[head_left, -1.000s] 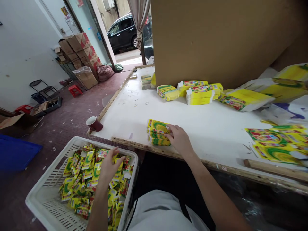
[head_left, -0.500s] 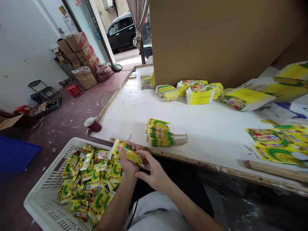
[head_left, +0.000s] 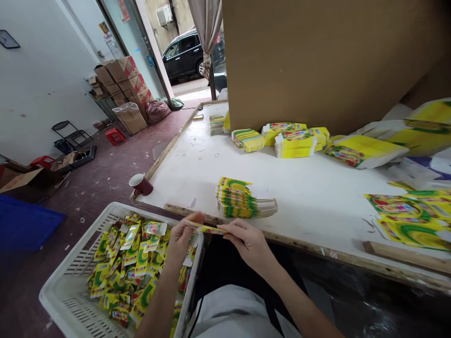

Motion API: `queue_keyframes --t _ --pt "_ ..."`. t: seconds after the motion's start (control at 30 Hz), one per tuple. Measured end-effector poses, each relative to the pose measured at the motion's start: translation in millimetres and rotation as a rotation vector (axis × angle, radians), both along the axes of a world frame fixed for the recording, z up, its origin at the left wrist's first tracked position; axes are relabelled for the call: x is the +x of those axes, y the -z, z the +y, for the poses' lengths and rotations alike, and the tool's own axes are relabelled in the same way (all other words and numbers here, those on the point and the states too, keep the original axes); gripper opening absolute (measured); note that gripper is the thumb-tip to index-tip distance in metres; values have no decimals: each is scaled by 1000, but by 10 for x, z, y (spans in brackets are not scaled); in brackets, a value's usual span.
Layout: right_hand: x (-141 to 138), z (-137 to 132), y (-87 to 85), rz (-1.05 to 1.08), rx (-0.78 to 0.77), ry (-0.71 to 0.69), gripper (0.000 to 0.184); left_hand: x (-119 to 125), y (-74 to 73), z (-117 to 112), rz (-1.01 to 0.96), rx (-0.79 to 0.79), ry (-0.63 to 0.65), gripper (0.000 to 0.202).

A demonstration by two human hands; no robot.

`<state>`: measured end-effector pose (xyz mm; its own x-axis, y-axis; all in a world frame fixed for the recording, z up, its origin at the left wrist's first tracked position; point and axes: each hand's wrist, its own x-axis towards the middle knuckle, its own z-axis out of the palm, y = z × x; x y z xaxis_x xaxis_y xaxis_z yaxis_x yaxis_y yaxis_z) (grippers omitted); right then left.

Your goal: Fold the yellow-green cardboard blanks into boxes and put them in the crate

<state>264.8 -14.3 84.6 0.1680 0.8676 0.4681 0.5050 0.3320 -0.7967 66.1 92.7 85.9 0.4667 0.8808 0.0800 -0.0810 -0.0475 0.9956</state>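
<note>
Between my two hands, just off the table's front edge, is a small yellow printed carton point(head_left: 210, 229), turned nearly edge-on. My left hand point(head_left: 183, 233) pinches its left end, with the fingertips slightly blurred. My right hand point(head_left: 244, 238) grips the right end between thumb and fingers. Beyond them on the white table point(head_left: 183, 178) lies a fanned stack of flat yellow-and-green cartons point(head_left: 236, 199). Below my left forearm, a white plastic basket point(head_left: 56, 286) holds many small yellow cartons point(head_left: 141, 256) in a loose heap.
A dark red mug point(head_left: 143, 185) stands at the table's left corner. Bundles of yellow cartons point(head_left: 296, 142) line the back by a brown board point(head_left: 317, 61). More flat cartons point(head_left: 408, 211) and a wooden strip point(head_left: 405, 253) lie at right. Cardboard boxes point(head_left: 121, 80) are stacked near the doorway.
The carton has turned from face-up to nearly edge-on and shifted right, away from above the basket. My hands have spread apart to its two ends. The camera view has tilted slightly.
</note>
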Motion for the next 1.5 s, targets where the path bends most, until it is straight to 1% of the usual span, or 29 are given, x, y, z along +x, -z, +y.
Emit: queue_keyframes --t 0.07,0.13,0.17,0.2,0.23,0.27,0.3,0.33,0.37,0.4,0.43,0.5,0.57,0.6,0.63,0.67,0.73,0.77,0.87,0.9,0.97,1.03,1.13,1.2,1.27,1.33,1.4,1.47,1.5 --pt "28 -32 -51 -226 64 22 25 -143 -183 59 51 121 161 98" --pt "-5 -46 -112 -411 135 1 23 -185 -313 36 234 242 297 117" --pt "-42 -48 -139 -456 170 -17 23 -162 -341 -6 349 285 355 117" --pt "-88 -48 -157 -463 203 -18 23 -117 -344 -63 439 314 390 111" --pt "-136 -45 -164 -433 231 11 25 -57 -325 -128 495 328 395 98" --pt "-180 -40 -158 -368 252 70 31 8 -288 -196 518 334 369 83" --pt "-215 -30 -138 -271 257 147 43 70 -242 -260 522 336 324 70" --pt "-240 -16 -106 -149 244 215 56 122 -192 -318 519 341 271 65" --pt "-256 2 -63 -5 208 248 65 162 -145 -366 518 355 225 66" --pt "-264 25 -14 157 148 228 68 191 -102 -402 520 383 201 71" --pt "-269 51 39 325 60 154 66 210 -66 -428 519 428 195 78" --pt "-273 105 139 636 -166 -82 56 229 -12 -449 494 548 205 86" --pt "-279 148 221 849 -337 -278 55 234 30 -439 445 669 206 81" --pt "-282 162 252 896 -371 -318 59 232 49 -427 427 702 197 74" --pt "-286 168 275 903 -362 -313 66 227 69 -411 427 707 192 67" --pt "-288 168 292 866 -321 -281 73 219 89 -393 446 682 189 60" --pt "-290 151 301 666 -216 -235 81 200 128 -356 509 582 202 58" --pt "-287 136 293 529 -173 -249 77 191 144 -337 523 532 211 62" --pt "-244 86 219 156 -133 -331 48 173 157 -294 472 430 199 78" --pt "-213 72 178 77 -148 -339 41 168 144 -286 462 403 182 81" --pt "-128 49 78 -25 -208 -340 33 158 95 -279 483 342 170 83" --pt "-36 33 -28 -83 -276 -377 27 146 31 -287 520 319 201 85" --pt "31 24 -125 -102 -350 -421 26 143 -29 -320 554 367 266 87" --pt "-6 20 -115 -85 -386 -381 23 159 -25 -352 584 426 257 85" --pt "-86 10 -62 -61 -393 -318 21 176 1 -384 618 467 210 83" --pt "-149 4 -14 -45 -369 -300 30 161 29 -399 639 488 160 81" --pt "-131 32 -12 -41 -315 -286 48 74 50 -369 668 502 134 78" --pt "6 131 -60 -61 -236 -178 63 -112 72 -265 751 523 82 71" --pt "118 212 -92 -83 -195 -79 66 -239 89 -183 812 535 34 67"
